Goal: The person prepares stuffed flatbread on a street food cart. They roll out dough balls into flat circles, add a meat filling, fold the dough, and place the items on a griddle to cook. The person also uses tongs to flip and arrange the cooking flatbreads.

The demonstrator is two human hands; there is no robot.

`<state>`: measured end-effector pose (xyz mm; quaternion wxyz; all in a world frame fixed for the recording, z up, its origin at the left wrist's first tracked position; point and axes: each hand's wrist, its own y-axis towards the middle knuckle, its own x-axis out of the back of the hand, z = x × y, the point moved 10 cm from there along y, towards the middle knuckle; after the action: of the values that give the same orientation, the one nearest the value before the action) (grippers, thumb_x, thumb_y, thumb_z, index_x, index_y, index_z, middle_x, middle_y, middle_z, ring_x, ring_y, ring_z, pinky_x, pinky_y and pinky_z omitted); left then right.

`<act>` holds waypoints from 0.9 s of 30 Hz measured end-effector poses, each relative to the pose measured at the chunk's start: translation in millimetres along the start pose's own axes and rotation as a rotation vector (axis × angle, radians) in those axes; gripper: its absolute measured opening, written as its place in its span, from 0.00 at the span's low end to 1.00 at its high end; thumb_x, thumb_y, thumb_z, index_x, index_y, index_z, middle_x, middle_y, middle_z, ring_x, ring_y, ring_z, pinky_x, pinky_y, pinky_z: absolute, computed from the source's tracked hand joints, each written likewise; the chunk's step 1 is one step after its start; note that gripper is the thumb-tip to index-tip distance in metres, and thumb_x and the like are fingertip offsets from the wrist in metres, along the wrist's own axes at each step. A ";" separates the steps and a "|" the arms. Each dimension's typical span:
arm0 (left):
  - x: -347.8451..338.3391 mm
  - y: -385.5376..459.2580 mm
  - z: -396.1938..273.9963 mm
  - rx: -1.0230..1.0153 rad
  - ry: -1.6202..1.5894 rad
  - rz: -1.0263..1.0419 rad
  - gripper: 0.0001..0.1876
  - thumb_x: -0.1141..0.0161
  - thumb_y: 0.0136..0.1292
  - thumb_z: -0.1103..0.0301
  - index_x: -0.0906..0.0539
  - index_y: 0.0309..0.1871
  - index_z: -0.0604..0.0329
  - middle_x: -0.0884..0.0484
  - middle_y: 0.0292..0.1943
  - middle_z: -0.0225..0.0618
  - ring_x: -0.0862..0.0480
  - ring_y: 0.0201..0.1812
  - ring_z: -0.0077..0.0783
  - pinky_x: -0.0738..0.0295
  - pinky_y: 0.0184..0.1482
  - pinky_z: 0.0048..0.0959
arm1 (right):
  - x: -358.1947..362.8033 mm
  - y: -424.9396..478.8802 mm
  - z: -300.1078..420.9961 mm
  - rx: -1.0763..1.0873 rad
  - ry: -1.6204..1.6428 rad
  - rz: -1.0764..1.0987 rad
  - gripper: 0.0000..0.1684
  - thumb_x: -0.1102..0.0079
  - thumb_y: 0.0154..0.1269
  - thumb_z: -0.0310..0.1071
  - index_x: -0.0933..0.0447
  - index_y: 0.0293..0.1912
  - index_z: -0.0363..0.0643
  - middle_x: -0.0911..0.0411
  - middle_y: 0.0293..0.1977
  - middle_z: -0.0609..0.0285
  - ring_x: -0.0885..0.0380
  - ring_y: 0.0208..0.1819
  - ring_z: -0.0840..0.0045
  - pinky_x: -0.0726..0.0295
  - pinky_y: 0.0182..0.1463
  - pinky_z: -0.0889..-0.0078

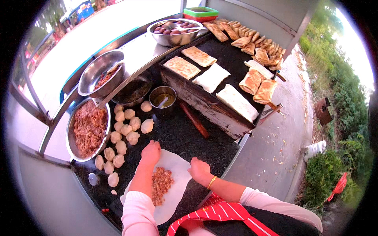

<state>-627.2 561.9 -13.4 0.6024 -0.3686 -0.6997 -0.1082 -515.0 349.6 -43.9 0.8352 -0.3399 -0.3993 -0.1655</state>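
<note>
A thin sheet of dough (180, 177) lies on the dark stone worktop, with a strip of minced meat filling (161, 183) along its middle. My left hand (151, 152) is at the sheet's far left edge, fingers closed on it. The right edge of the dough is pinched by my right hand (200, 170), which has a gold-coloured bracelet at the wrist. My left forearm hides part of the sheet's left side. Left of my hands are several dough balls (126, 129) and a metal bowl of minced meat (108, 129).
Flat filled breads (211, 77) lie on the black griddle (227, 54) at the far right. A wooden rolling pin (193, 119) rests beside it, near a metal pot of oil (174, 101). Steel bowls (88, 70) stand on the raised shelf (137, 50). A small lidded jar (94, 179) is at left.
</note>
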 end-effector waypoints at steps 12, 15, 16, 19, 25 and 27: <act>-10.2 -5.7 -32.3 -0.209 -0.047 0.029 0.06 0.41 0.65 0.70 0.17 0.45 0.51 0.17 0.49 0.44 0.14 0.47 0.53 0.18 0.48 0.48 | 1.3 -11.9 4.2 0.099 0.087 -0.284 0.08 0.33 0.59 0.34 0.21 0.36 0.41 0.17 0.39 0.50 0.18 0.44 0.53 0.18 0.49 0.53; -15.6 -0.3 4.9 -0.237 -0.134 -0.066 0.02 0.38 0.62 0.69 0.16 0.37 0.52 0.16 0.44 0.45 0.14 0.44 0.54 0.18 0.46 0.49 | -1.5 -14.6 17.6 0.216 0.294 -0.275 0.06 0.36 0.61 0.31 0.21 0.37 0.42 0.16 0.36 0.49 0.16 0.40 0.53 0.18 0.45 0.52; -5.5 -3.5 9.9 -0.297 -0.274 -0.120 0.02 0.37 0.60 0.68 0.15 0.33 0.52 0.16 0.37 0.47 0.15 0.43 0.54 0.19 0.46 0.48 | -6.4 -17.3 20.5 0.249 0.383 -0.233 0.05 0.37 0.62 0.30 0.21 0.38 0.42 0.16 0.35 0.49 0.16 0.39 0.53 0.17 0.43 0.52; 35.7 -31.2 -1.3 -0.413 -0.397 -0.118 0.02 0.38 0.59 0.74 0.16 0.34 0.58 0.18 0.34 0.47 0.16 0.40 0.53 0.22 0.43 0.44 | 9.4 -41.5 29.9 0.240 0.593 -0.098 0.08 0.34 0.62 0.31 0.20 0.40 0.40 0.18 0.31 0.50 0.16 0.34 0.59 0.19 0.40 0.61; 53.7 -108.5 57.3 -0.243 -0.521 -0.082 0.03 0.36 0.59 0.73 0.15 0.36 0.60 0.17 0.36 0.43 0.15 0.43 0.48 0.21 0.45 0.38 | 5.4 -108.3 93.7 0.685 0.335 -0.079 0.05 0.35 0.62 0.31 0.20 0.37 0.42 0.20 0.34 0.53 0.19 0.40 0.57 0.20 0.44 0.57; 44.8 -132.5 70.2 -0.255 -0.465 -0.115 0.04 0.36 0.60 0.74 0.15 0.38 0.60 0.17 0.38 0.41 0.15 0.44 0.46 0.20 0.46 0.38 | -23.9 -119.1 102.3 0.781 0.159 0.028 0.05 0.37 0.62 0.32 0.19 0.37 0.44 0.20 0.35 0.54 0.20 0.43 0.56 0.21 0.48 0.52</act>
<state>-766.4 527.6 49.2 0.3674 -0.4159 -0.8197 -0.1419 -651.9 336.2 35.4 0.9321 0.0119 -0.3618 -0.0156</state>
